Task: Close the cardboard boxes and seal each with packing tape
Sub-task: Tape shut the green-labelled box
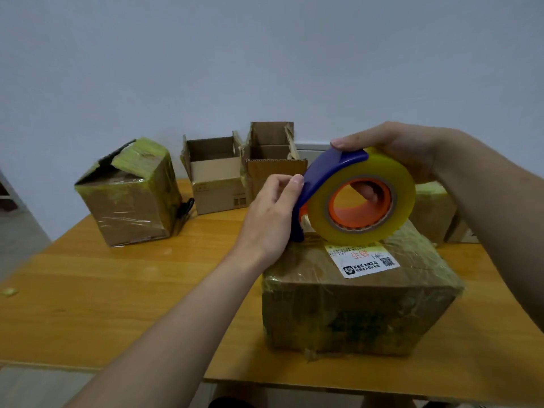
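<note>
A closed cardboard box wrapped in yellowish tape, with a white label on top, stands in front of me on the wooden table. Just above its top I hold a tape dispenser with a blue handle, an orange core and a yellowish roll of packing tape. My right hand grips the roll from above, a finger showing through the core. My left hand pinches the blue handle's front edge. A taped box with a torn top stands at the left. Two open boxes stand at the back.
Another taped box sits behind the roll at the right. Black scissors lie between the left box and the open one. A scrap of tape lies at the table's left edge. A pale wall rises behind the table.
</note>
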